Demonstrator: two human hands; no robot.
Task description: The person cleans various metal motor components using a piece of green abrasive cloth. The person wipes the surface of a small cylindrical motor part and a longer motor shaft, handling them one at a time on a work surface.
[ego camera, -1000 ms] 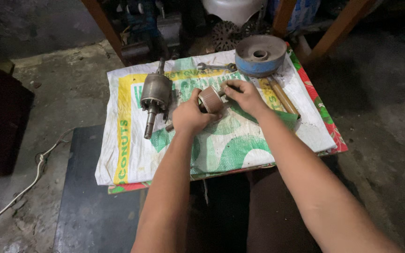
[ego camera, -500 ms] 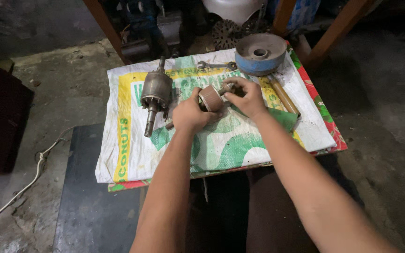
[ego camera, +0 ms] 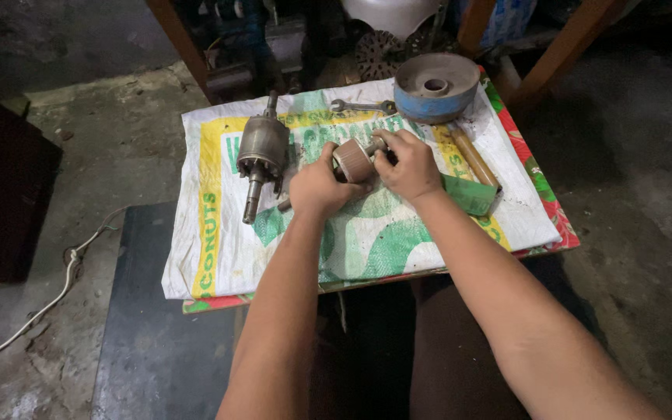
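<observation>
Both hands are wrapped around the same small part right in the middle of the work surface: a short brownish metal cylinder [ego camera: 353, 159] with a stub of shaft poking out of one end. The left hand [ego camera: 316, 187] grips it from about 7 o'clock, thumb up against the flat end, while the right hand [ego camera: 410, 165] closes over the other end from about 3 o'clock, fingers curled down on the shaft side, so neither hand is loose. It's all sitting on a woven plastic sack [ego camera: 367, 233], white with green and yellow print, spread out like a mat over a low table. At about 9 o'clock from the cylinder lies a motor rotor [ego camera: 261, 152], grey and grimy, with its shaft pointing down toward the person. Up at 12 o'clock there's a small open-ended wrench [ego camera: 361, 106] lying flat, and at about 1 o'clock a round blue metal housing [ego camera: 435, 87] with a hole in its top. A wooden handle [ego camera: 474, 158] runs diagonally just past the right hand at 3 o'clock, with a green piece [ego camera: 468, 194] lying below it. Off to the far left, a white cable [ego camera: 48, 299] trails across the concrete floor.
</observation>
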